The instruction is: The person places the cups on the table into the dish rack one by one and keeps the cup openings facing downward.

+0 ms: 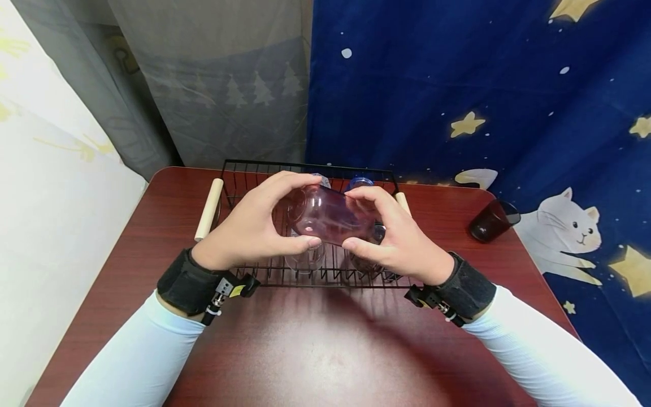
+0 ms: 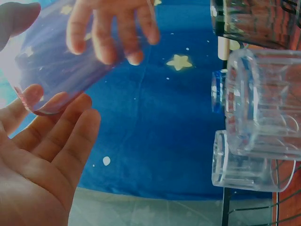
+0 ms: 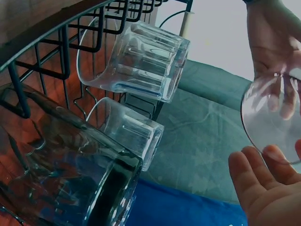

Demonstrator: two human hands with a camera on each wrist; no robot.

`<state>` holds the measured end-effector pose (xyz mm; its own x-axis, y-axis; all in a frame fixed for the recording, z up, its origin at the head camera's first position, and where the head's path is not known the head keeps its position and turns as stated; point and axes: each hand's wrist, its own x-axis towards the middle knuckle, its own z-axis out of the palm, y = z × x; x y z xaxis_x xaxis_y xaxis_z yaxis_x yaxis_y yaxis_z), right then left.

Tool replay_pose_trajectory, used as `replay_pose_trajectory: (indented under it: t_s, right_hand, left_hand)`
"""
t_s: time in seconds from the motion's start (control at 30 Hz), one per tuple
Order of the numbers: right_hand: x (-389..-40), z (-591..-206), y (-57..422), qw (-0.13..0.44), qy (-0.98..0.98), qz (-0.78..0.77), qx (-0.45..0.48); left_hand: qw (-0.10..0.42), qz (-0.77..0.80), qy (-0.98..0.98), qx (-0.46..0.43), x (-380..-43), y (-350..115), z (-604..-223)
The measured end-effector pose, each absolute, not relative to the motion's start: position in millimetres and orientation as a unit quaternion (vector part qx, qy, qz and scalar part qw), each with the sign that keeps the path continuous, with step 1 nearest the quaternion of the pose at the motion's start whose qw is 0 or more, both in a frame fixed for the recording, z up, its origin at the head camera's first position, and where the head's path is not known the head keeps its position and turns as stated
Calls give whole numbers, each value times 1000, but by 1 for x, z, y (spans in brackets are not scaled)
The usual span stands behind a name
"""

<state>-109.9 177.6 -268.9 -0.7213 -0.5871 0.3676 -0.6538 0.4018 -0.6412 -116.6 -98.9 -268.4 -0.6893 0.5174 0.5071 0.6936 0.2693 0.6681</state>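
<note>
Both hands hold a clear, purple-tinted drinking glass tilted on its side, above a black wire rack. My left hand grips one end, thumb at the near side and fingers at the far side. At the other end, my right hand grips it the same way. The left wrist view shows the purple glass across the fingers of both hands. Its thin round rim faces the right wrist camera.
In the rack, clear ribbed glasses stand upside down beside a dark glass and a blue-based one. Wooden handles flank the rack. A dark tumbler stands at the table's right edge. Curtains hang behind.
</note>
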Motion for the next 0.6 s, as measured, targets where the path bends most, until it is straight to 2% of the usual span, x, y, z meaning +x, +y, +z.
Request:
replay_pose_trajectory:
  t_s: [0.17,0.37,0.47,0.6]
  right_hand:
    - [-107,-270,177,71,-881,315,347]
    - [-111,-275,188,95,-875,310,359]
    - [-112,-277,199,97,-879,312,347]
    - [-116,-277,216,112,-894,288,323]
  left_hand:
    - [91,-464,-799,-371,-117,-104,-264]
    - [92,-429,-829,-346,-123,-116,-258]
    - [95,-400,-857,-311,-130,-124,-258]
    - [68,-367,-892,-255,-140,-135,-260]
